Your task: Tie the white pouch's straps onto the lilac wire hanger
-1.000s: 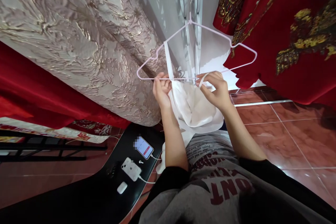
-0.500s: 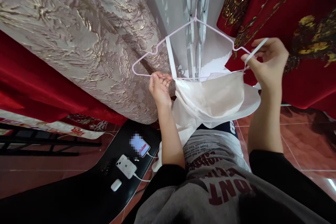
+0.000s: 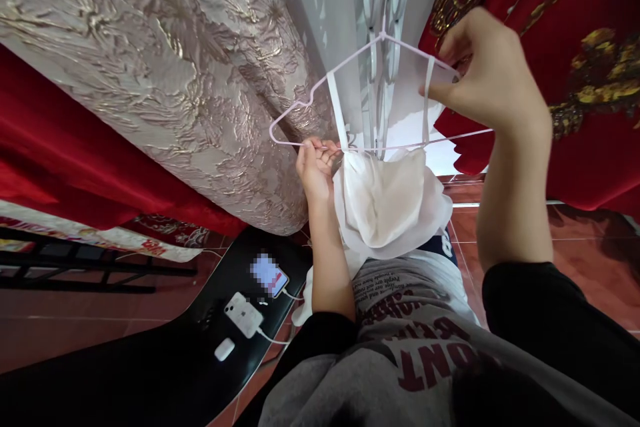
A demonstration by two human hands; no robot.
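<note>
A pale pink hanger hangs by its metal hook from a white rack. Over its arms run the two straps of a white strappy garment, whose body drapes below the lower bar. My left hand is closed around that bar, left of the left strap. At the right arm of the hanger is my right hand, its thumb and fingers apart. The thumb tip is close against the right strap, and the hanger's right end is hidden behind this hand.
Embossed pale fabric hangs at the left, and red fabric with gold trim at the right. White hangers hang behind. Lower left, a black bench bears a phone, a white phone, cables and a white case.
The right strap has moved inward onto the hanger's right arm. My right hand has let go of it and moved up. My left hand keeps its grip on the lower bar.
</note>
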